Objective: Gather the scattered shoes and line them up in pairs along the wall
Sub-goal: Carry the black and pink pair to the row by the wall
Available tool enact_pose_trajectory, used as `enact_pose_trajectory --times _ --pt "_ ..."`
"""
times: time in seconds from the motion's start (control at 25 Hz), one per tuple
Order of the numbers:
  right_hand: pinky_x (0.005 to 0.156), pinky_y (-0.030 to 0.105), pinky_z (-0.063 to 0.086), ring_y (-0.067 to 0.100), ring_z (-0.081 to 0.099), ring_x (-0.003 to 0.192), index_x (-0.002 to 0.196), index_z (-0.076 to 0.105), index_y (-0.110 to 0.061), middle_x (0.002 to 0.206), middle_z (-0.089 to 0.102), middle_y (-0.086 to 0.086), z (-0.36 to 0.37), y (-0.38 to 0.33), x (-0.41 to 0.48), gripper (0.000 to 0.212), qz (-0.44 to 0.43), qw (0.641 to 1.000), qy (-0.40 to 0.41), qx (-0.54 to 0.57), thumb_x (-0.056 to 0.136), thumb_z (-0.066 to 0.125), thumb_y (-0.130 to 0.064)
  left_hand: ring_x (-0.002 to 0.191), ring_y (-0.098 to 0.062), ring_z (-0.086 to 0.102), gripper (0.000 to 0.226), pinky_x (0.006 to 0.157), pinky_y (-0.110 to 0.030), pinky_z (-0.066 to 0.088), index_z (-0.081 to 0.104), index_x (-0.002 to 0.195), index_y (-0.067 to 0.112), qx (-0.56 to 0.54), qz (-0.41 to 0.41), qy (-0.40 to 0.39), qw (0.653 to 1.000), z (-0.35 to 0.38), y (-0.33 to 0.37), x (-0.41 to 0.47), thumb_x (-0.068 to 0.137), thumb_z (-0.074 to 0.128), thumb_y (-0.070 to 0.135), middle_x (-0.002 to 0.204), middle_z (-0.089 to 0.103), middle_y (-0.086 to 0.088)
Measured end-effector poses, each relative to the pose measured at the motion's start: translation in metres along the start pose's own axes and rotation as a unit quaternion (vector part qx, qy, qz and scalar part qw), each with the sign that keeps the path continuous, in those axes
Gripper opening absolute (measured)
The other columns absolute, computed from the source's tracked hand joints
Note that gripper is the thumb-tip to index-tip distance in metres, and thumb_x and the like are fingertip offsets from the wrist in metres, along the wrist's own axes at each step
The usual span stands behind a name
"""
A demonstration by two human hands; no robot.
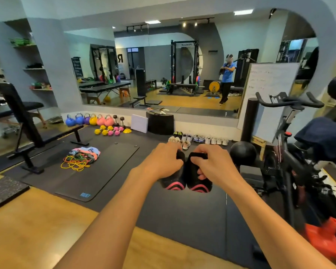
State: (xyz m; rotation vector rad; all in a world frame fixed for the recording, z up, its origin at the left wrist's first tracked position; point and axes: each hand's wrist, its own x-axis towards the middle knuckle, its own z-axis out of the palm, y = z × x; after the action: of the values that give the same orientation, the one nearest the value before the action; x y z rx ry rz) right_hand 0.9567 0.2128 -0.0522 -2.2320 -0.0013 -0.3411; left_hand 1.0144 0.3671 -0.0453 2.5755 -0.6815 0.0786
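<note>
My left hand (164, 162) grips a black shoe with pink sole stripes (173, 183), held up in front of me above the dark floor mat. My right hand (213, 164) grips the matching black and pink shoe (197, 183), right beside the first, the two touching side by side. Farther off, a row of several light-coloured shoes (211, 140) stands along the base of the mirror wall. A beige pair (183, 144) lies just in front of that row, partly hidden behind my left hand.
An exercise bike (291, 144) and a black medicine ball (242, 153) stand on the right. A black box (160, 123) and a white board (139, 123) lean at the wall. Resistance bands (80, 158) lie on a mat (97, 171), with a bench (27, 121), kettlebells (89, 119) and dumbbells on the left.
</note>
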Motion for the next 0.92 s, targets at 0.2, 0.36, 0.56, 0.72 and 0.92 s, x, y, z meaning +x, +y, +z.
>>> enact_pose_trajectory --times 0.2,0.36,0.56,0.72,0.92 --pt "0.048 0.021 0.054 0.014 0.067 0.057 0.086 0.063 -0.023 0.076 0.065 0.001 0.021 0.026 0.122 0.010 0.021 1.000 -0.006 0.003 0.092 0.059 -0.015 0.090 -0.027 0.058 0.016 0.072 -0.037 0.051 0.060 0.101 0.016 0.004 0.016 -0.013 1.000 0.003 -0.047 0.115 0.086 0.056 0.020 0.101 0.062 -0.010" --pt "0.047 0.018 0.052 0.013 0.067 0.058 0.079 0.058 -0.031 0.075 0.064 0.000 0.044 0.054 0.229 0.021 0.031 0.999 -0.027 -0.011 0.092 0.059 -0.015 0.093 -0.028 0.058 0.012 0.067 -0.033 0.047 0.060 0.097 0.017 0.002 0.024 -0.029 0.999 0.013 -0.097 0.222 0.085 0.058 0.019 0.101 0.061 -0.010" --pt "0.049 0.021 0.054 0.013 0.067 0.056 0.101 0.063 -0.021 0.075 0.065 0.003 0.066 0.090 0.360 0.013 0.087 0.996 -0.023 -0.003 0.091 0.061 -0.013 0.098 -0.029 0.054 0.015 0.074 -0.036 0.049 0.060 0.099 0.015 -0.021 0.057 -0.055 0.997 0.026 -0.158 0.359 0.085 0.058 0.019 0.101 0.060 -0.012" --pt "0.050 0.023 0.056 0.013 0.066 0.054 0.103 0.062 -0.018 0.074 0.064 0.003 0.070 0.128 0.462 0.013 0.146 0.989 -0.011 -0.002 0.090 0.062 -0.014 0.086 -0.023 0.055 0.018 0.078 -0.038 0.052 0.062 0.102 0.015 -0.025 0.086 -0.083 0.993 0.038 -0.185 0.477 0.085 0.060 0.022 0.100 0.057 -0.010" --pt "0.046 0.020 0.053 0.010 0.066 0.048 0.094 0.063 -0.015 0.067 0.066 0.005 0.070 0.195 0.585 0.006 0.189 0.982 -0.013 -0.004 0.089 0.064 -0.015 0.080 -0.019 0.059 0.021 0.069 -0.036 0.054 0.060 0.088 0.016 -0.049 0.110 -0.155 0.980 0.077 -0.214 0.610 0.076 0.075 0.024 0.083 0.058 -0.001"
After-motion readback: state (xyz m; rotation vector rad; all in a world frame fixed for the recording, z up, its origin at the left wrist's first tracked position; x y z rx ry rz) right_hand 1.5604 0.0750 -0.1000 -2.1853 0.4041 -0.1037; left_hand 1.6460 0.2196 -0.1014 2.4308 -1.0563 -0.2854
